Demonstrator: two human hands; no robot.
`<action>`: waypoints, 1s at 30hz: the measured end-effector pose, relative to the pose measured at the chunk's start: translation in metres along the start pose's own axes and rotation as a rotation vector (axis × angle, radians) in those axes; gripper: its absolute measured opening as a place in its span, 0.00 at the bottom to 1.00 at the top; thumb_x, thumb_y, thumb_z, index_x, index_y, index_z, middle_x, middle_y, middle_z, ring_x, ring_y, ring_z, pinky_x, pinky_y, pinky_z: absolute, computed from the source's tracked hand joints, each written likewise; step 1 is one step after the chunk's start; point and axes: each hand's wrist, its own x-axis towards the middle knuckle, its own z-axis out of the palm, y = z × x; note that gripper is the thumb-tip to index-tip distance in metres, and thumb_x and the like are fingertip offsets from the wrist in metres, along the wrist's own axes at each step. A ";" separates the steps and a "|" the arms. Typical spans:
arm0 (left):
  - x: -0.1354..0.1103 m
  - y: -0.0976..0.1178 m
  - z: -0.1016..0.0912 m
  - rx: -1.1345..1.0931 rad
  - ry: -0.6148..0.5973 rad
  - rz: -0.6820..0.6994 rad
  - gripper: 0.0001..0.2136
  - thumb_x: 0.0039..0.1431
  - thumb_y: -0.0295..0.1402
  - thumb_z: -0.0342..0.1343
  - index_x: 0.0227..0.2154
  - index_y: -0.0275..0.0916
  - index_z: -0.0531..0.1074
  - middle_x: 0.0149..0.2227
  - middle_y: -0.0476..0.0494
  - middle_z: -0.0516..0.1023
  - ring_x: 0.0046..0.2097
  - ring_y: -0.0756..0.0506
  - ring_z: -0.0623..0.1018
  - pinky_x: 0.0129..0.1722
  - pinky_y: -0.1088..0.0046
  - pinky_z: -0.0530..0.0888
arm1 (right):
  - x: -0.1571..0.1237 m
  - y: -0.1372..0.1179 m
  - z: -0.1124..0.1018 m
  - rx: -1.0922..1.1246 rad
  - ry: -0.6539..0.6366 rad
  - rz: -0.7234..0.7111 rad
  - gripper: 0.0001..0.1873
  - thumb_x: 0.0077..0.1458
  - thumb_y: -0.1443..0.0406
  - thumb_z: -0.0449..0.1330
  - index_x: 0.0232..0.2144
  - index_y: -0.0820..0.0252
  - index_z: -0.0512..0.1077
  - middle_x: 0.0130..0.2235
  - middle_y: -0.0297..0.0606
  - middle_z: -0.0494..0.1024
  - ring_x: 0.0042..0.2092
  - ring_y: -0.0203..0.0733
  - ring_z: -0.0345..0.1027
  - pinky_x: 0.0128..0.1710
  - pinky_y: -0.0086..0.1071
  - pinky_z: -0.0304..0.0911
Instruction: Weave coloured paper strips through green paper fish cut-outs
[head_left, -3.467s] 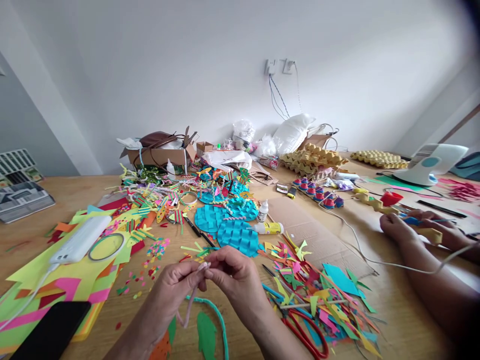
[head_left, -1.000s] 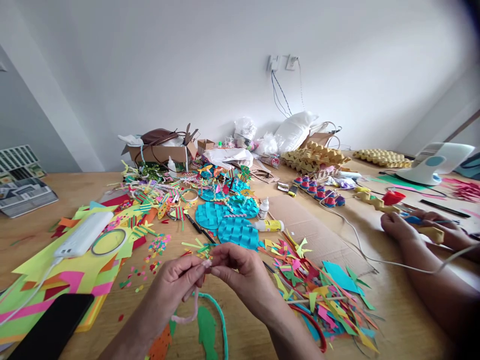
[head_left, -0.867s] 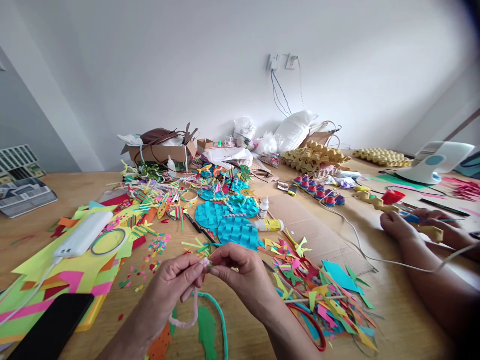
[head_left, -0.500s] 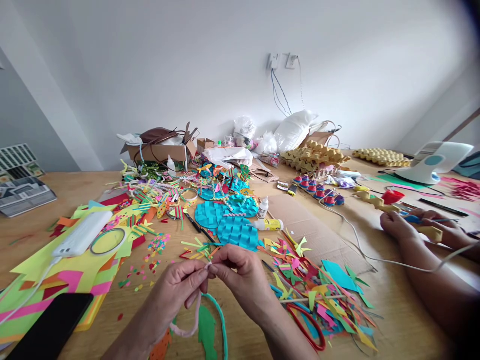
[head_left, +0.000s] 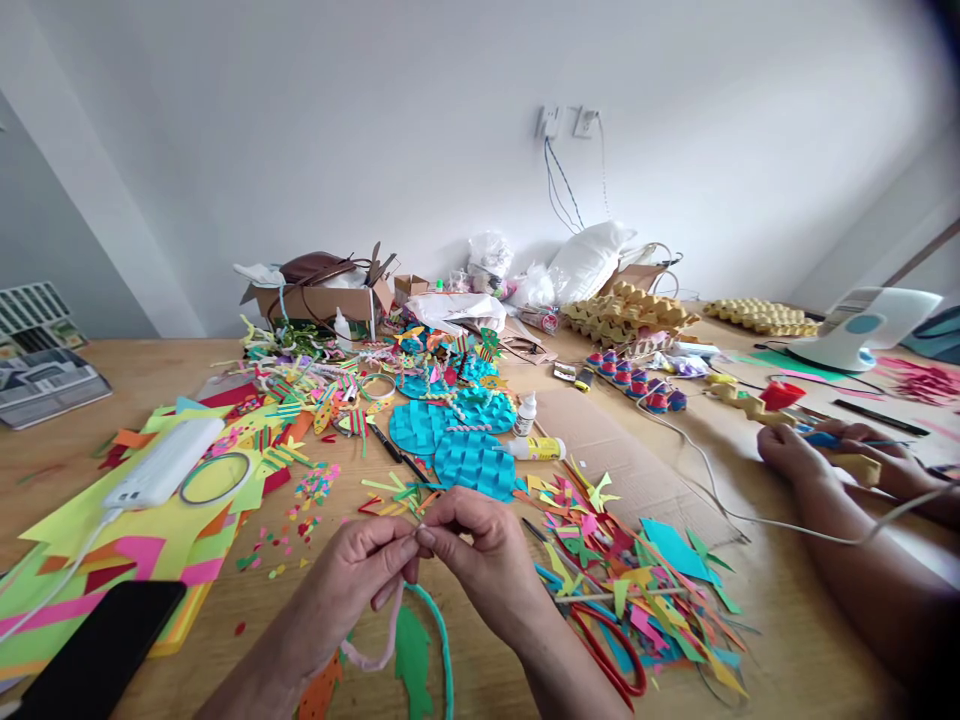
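Note:
My left hand [head_left: 352, 580] and my right hand [head_left: 476, 560] meet low in the middle of the view, fingertips pinched together on the top end of a pale pink pipe cleaner [head_left: 379, 645]. Its loose length hangs down in a curve under my left hand. A teal pipe cleaner [head_left: 442, 640] lies curved on the wooden table [head_left: 780, 610] just below my right wrist, beside a green paper shape [head_left: 411, 660]. Both hands are closed in a pinch.
Coloured paper scraps [head_left: 630, 570] and red-handled scissors [head_left: 611, 665] lie right of my hands. Blue woven paper discs [head_left: 465, 455], glue bottles [head_left: 536, 450], a white power bank [head_left: 165, 460], a black phone [head_left: 97, 655] surround them. Another person's hands [head_left: 825, 450] work at the right.
My pinched hands have sunk slightly lower and the hanging pink pipe cleaner swings a little under my left hand. The other person's hands stay in place.

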 end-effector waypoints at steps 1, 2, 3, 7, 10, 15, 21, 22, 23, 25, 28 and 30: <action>0.000 0.000 0.000 0.009 0.000 -0.005 0.18 0.48 0.47 0.56 0.17 0.35 0.70 0.17 0.52 0.64 0.16 0.56 0.58 0.16 0.80 0.53 | 0.000 0.000 -0.001 -0.003 -0.001 0.007 0.07 0.48 0.67 0.60 0.20 0.61 0.71 0.22 0.31 0.70 0.26 0.33 0.63 0.27 0.25 0.57; 0.000 -0.001 0.000 0.019 0.005 -0.012 0.18 0.47 0.47 0.56 0.18 0.35 0.71 0.17 0.51 0.65 0.15 0.56 0.58 0.15 0.80 0.53 | 0.000 0.000 -0.002 0.011 0.008 0.017 0.07 0.48 0.67 0.59 0.20 0.61 0.70 0.22 0.31 0.70 0.26 0.33 0.63 0.27 0.25 0.56; 0.001 -0.003 -0.001 0.032 0.015 -0.018 0.18 0.46 0.47 0.57 0.20 0.35 0.73 0.17 0.51 0.66 0.15 0.56 0.57 0.15 0.80 0.53 | 0.000 0.002 -0.004 0.043 0.034 0.031 0.07 0.49 0.66 0.59 0.21 0.61 0.70 0.22 0.31 0.69 0.26 0.33 0.62 0.26 0.25 0.55; 0.002 -0.018 -0.008 0.039 0.086 -0.005 0.13 0.42 0.42 0.61 0.27 0.37 0.77 0.20 0.51 0.68 0.18 0.54 0.59 0.17 0.80 0.56 | 0.003 0.010 -0.017 0.230 0.207 0.104 0.09 0.47 0.61 0.61 0.22 0.61 0.69 0.21 0.29 0.65 0.25 0.31 0.56 0.25 0.24 0.52; 0.000 -0.029 -0.013 -0.028 0.106 0.018 0.12 0.42 0.42 0.61 0.25 0.37 0.75 0.20 0.51 0.67 0.20 0.53 0.61 0.19 0.80 0.57 | 0.007 0.014 -0.025 0.345 0.303 0.118 0.09 0.45 0.61 0.62 0.22 0.60 0.69 0.21 0.29 0.65 0.25 0.31 0.54 0.25 0.24 0.52; -0.012 -0.027 -0.010 -0.045 0.000 -0.017 0.14 0.48 0.44 0.58 0.26 0.37 0.73 0.21 0.51 0.65 0.24 0.52 0.62 0.23 0.79 0.60 | 0.013 0.017 -0.027 0.387 0.336 0.095 0.08 0.43 0.62 0.64 0.21 0.60 0.70 0.22 0.29 0.66 0.26 0.31 0.55 0.26 0.24 0.52; -0.016 -0.020 -0.008 -0.127 0.031 -0.064 0.11 0.52 0.40 0.56 0.24 0.37 0.74 0.25 0.49 0.67 0.31 0.49 0.66 0.34 0.75 0.64 | 0.017 0.013 -0.032 0.340 0.279 0.098 0.10 0.43 0.61 0.63 0.21 0.61 0.69 0.22 0.29 0.66 0.25 0.32 0.55 0.25 0.25 0.52; -0.015 -0.021 -0.008 -0.148 0.034 -0.084 0.10 0.49 0.39 0.58 0.25 0.37 0.74 0.27 0.49 0.68 0.32 0.48 0.67 0.35 0.75 0.64 | 0.017 0.012 -0.033 0.322 0.274 0.087 0.10 0.43 0.61 0.63 0.21 0.61 0.69 0.22 0.29 0.66 0.25 0.32 0.55 0.25 0.25 0.52; -0.014 -0.021 -0.008 -0.161 0.034 -0.098 0.08 0.47 0.38 0.60 0.24 0.37 0.74 0.28 0.48 0.69 0.34 0.47 0.68 0.36 0.75 0.65 | 0.017 0.010 -0.034 0.301 0.271 0.075 0.10 0.44 0.61 0.63 0.21 0.61 0.68 0.22 0.30 0.66 0.26 0.32 0.56 0.26 0.25 0.53; -0.012 -0.022 -0.007 -0.149 0.041 -0.094 0.07 0.45 0.35 0.61 0.22 0.37 0.72 0.31 0.48 0.70 0.38 0.46 0.69 0.38 0.75 0.64 | 0.016 0.007 -0.036 0.248 0.260 0.053 0.09 0.45 0.61 0.62 0.21 0.61 0.68 0.22 0.30 0.66 0.26 0.32 0.56 0.26 0.26 0.53; -0.007 -0.023 -0.007 -0.094 0.087 -0.049 0.07 0.43 0.34 0.62 0.20 0.37 0.71 0.33 0.48 0.70 0.40 0.45 0.69 0.39 0.75 0.64 | 0.013 0.001 -0.037 0.157 0.251 0.027 0.09 0.47 0.61 0.60 0.21 0.61 0.68 0.22 0.30 0.66 0.26 0.33 0.56 0.26 0.26 0.53; -0.005 -0.024 -0.007 -0.104 0.155 -0.013 0.08 0.41 0.35 0.62 0.19 0.37 0.70 0.34 0.48 0.70 0.40 0.45 0.69 0.38 0.75 0.64 | 0.011 -0.001 -0.037 0.135 0.274 0.005 0.09 0.48 0.62 0.60 0.22 0.60 0.68 0.22 0.30 0.66 0.26 0.33 0.56 0.26 0.26 0.53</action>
